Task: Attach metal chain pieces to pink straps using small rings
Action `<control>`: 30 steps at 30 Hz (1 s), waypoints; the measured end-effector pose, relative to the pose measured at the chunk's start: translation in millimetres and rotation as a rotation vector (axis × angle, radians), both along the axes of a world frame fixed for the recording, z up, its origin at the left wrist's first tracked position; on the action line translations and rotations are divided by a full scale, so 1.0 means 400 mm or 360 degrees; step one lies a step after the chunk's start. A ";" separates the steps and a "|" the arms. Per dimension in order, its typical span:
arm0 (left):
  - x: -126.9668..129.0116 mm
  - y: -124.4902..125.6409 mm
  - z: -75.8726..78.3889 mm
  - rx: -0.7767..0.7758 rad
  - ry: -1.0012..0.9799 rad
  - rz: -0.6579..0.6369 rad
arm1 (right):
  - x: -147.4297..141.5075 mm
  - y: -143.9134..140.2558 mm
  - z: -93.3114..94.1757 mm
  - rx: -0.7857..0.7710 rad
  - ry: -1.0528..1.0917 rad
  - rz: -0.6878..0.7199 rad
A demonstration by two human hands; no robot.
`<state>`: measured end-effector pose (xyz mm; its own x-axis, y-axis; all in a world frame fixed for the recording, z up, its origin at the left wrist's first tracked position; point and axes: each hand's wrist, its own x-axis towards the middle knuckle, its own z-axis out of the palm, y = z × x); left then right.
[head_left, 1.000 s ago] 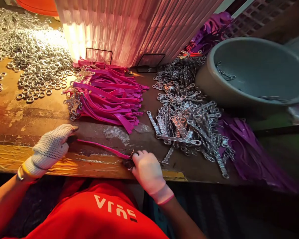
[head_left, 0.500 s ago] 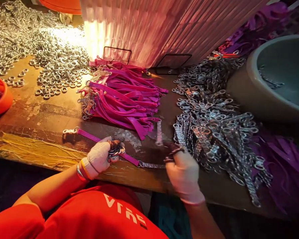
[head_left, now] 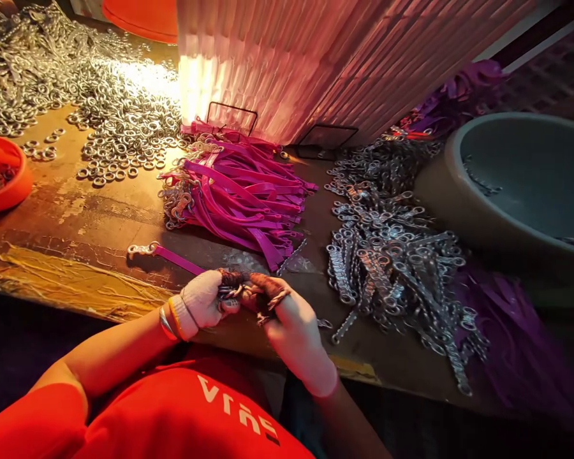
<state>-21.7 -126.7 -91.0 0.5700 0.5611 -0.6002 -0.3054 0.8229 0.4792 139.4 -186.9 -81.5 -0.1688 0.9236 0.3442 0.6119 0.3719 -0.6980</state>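
Hands meeting at worktop front edge, left hand and right hand both pinching pink strap, strap pile just behind.

A worn, scuffed wooden tabletop carries everything. At its far left a wide spread of loose silver metal rings catches bright light. An orange bowl sits at the left edge, with small dark pieces inside. In the middle lies a bundle of magenta straps with metal clasps at their left ends. To its right is a heap of short silver chains. A grey basin stands far right, beside purple straps. A ribbed pink panel rises behind.
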 end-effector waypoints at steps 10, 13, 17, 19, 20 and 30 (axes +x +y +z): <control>-0.040 -0.043 0.029 0.0496 0.0061 -0.0101 | -0.044 0.018 0.030 -0.0809 0.1077 -0.0569; -0.048 -0.044 0.039 0.0716 0.0254 -0.0100 | -0.042 0.013 0.008 -0.0751 0.0951 -0.0531; -0.060 -0.033 0.050 0.0720 0.0195 -0.0256 | -0.011 0.018 0.009 -0.0743 0.0797 -0.0318; -0.060 -0.030 0.052 0.0687 0.0116 -0.0352 | -0.002 0.023 0.022 -0.0711 0.0630 -0.0074; -0.059 -0.030 0.052 0.0692 0.0102 -0.0390 | -0.001 0.025 0.027 -0.0657 0.0525 0.0057; -0.074 -0.028 0.053 0.1207 0.0647 -0.0601 | 0.011 0.008 0.047 -0.0210 -0.0637 0.0078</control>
